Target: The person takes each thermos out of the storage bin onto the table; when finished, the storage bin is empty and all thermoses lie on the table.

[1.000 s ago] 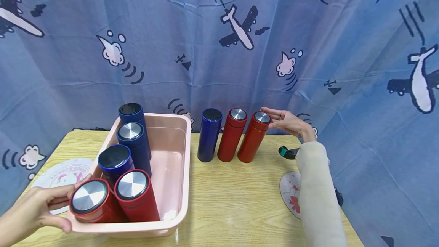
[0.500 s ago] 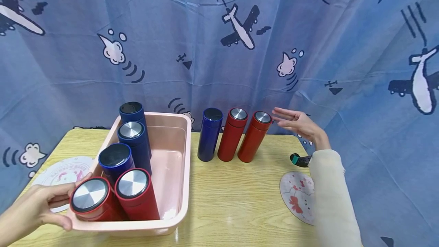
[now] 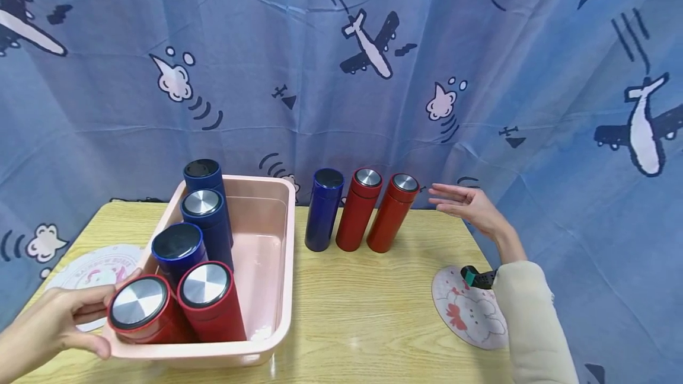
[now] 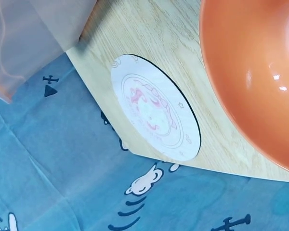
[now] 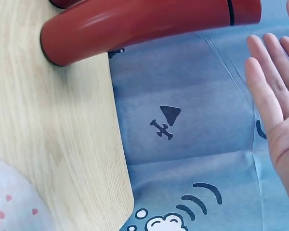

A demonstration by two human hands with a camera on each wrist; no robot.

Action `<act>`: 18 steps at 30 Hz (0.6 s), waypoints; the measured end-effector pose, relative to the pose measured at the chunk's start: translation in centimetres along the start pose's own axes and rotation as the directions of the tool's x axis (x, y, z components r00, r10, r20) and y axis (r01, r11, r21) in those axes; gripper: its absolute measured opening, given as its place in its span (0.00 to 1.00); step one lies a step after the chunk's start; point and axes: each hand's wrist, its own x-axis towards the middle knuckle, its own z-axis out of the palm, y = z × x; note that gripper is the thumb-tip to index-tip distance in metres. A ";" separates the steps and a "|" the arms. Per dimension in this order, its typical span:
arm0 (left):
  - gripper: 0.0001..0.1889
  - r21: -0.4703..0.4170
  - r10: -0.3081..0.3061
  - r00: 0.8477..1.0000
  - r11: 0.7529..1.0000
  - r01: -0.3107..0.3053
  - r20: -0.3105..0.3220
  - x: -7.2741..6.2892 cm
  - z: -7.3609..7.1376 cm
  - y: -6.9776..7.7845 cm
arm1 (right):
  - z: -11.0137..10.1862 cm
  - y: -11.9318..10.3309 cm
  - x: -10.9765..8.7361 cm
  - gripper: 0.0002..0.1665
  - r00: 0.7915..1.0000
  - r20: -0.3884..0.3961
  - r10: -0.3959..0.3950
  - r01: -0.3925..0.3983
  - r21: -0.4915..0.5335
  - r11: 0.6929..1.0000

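In the head view my left hand [image 3: 66,322] grips the near left corner of a pink plastic bin [image 3: 290,259], fingers at its side and thumb at the front. Two red thermos bottles [image 3: 213,313] with steel lids and several blue ones [image 3: 210,218] stand inside it. On the table to the right, a blue thermos [image 3: 323,212], a red thermos [image 3: 358,212] and another red thermos [image 3: 392,215] stand in a row. My right hand [image 3: 472,206] hovers to the right of the last one, fingers straight and apart from it, as the right wrist view also shows.
A round white mat [image 3: 91,265] lies left of the bin; another printed mat [image 3: 469,313] lies under my right forearm. A glossy orange bowl [image 4: 255,82] shows in the left wrist view. A blue curtain [image 3: 320,76] hangs behind the table.
My right hand has let go of the rightmost red thermos and moved right, away from it. My left hand stays at the bin's corner; the bottles have not moved.
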 end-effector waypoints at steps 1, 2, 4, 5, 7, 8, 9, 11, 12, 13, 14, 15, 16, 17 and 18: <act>0.31 0.011 -0.010 1.000 1.000 0.010 -0.001 0.0 0.0 0.1 | 0.2 0.0 -0.2 0.26 1.000 0.011 -0.005 0.005 0.016 1.000; 0.31 0.006 -0.011 1.000 1.000 0.011 -0.003 0.0 0.1 0.1 | 0.4 -0.1 -0.4 0.26 1.000 0.020 -0.012 0.012 0.031 0.999; 0.31 -0.002 -0.004 1.000 1.000 0.004 -0.009 -0.1 0.1 0.1 | 0.8 -0.2 -0.7 0.26 0.999 0.032 -0.015 0.014 0.049 0.999; 0.31 -0.003 0.005 1.000 1.000 -0.005 -0.010 -0.1 0.1 0.1 | 1.0 -0.1 -0.8 0.26 0.999 0.034 -0.015 0.013 0.060 0.998; 0.31 -0.006 0.019 1.000 1.000 -0.019 -0.012 -0.1 0.1 0.1 | 1.6 -0.2 -1.0 0.26 0.999 0.032 -0.023 0.020 0.094 0.995; 0.32 -0.013 0.027 1.000 1.000 -0.027 -0.011 -0.1 0.1 0.1 | 2.0 -0.3 -1.1 0.27 0.999 0.029 -0.027 0.023 0.107 0.994; 0.32 -0.005 0.029 1.000 1.000 -0.029 -0.012 -0.1 0.1 0.1 | 2.4 -0.4 -1.1 0.27 0.999 0.023 -0.028 0.025 0.125 0.992; 0.31 0.008 0.030 1.000 1.000 -0.030 -0.009 0.0 0.1 0.1 | 3.2 -0.5 -1.2 0.27 0.999 0.009 -0.035 0.033 0.161 0.986; 0.31 0.005 0.030 1.000 1.000 -0.030 -0.008 -0.1 0.1 0.0 | 3.7 -0.7 -1.2 0.27 0.999 0.002 -0.038 0.037 0.173 0.984; 0.32 0.005 0.028 1.000 1.000 -0.028 -0.008 -0.1 0.1 0.0 | 4.2 -0.7 -1.3 0.27 0.999 -0.001 -0.038 0.037 0.178 0.983; 0.31 0.014 0.031 0.999 0.999 -0.031 -0.012 -0.1 0.1 -0.1 | 4.6 -0.8 -1.3 0.27 0.999 -0.004 -0.038 0.038 0.181 0.983; 0.32 0.004 0.029 0.999 1.000 -0.029 -0.016 -0.1 0.2 -0.1 | 5.1 -0.8 -1.4 0.26 0.999 -0.002 -0.040 0.039 0.185 0.982; 0.34 0.000 0.030 0.999 1.000 -0.030 -0.022 -0.2 0.2 -0.1 | 5.5 -0.9 -1.4 0.26 0.999 -0.001 -0.038 0.037 0.187 0.982; 0.35 -0.002 0.032 0.999 0.999 -0.032 -0.028 -0.2 0.2 -0.2 | 5.9 -0.9 -1.4 0.26 0.999 0.003 -0.040 0.038 0.187 0.982; 0.35 0.000 0.031 0.999 1.000 -0.031 -0.032 -0.2 0.3 -0.2 | 6.3 -0.9 -1.5 0.27 0.999 0.007 -0.038 0.036 0.188 0.982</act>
